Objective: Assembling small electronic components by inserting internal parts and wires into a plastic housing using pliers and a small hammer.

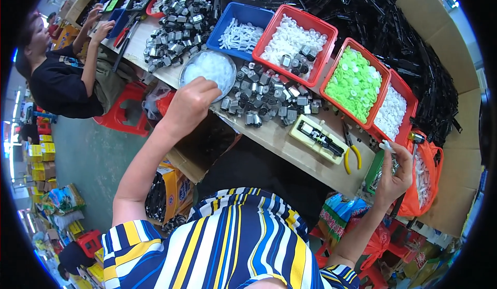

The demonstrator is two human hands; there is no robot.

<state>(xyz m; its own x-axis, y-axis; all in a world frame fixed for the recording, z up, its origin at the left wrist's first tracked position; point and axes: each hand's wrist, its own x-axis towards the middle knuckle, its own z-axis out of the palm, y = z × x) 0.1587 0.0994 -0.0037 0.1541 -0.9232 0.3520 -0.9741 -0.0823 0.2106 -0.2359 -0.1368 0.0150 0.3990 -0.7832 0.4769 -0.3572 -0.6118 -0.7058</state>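
My left hand (191,108) is at the near edge of a round dish (182,77) holding a whitish, translucent substance (209,67). Its fingers are curled and pressed together, and their tips hide whatever they grip. On the right, my right hand (394,180) pinches a small white plastic piece (385,145) between thumb and fingertips, beside the rightmost bin. Between the hands, a cream-coloured holder (298,133) lies on the bench with a black mechanism (322,140) set in it. Pliers with yellow handles (353,157) rest just right of that holder.
Small metal motor-like parts (259,100) lie around the dish, with a larger pile (181,27) behind. Blue (223,25) and red bins (331,27) hold white pieces; another holds green discs (357,79). Long black parts (414,46) heap behind. A co-worker (62,77) sits at left.
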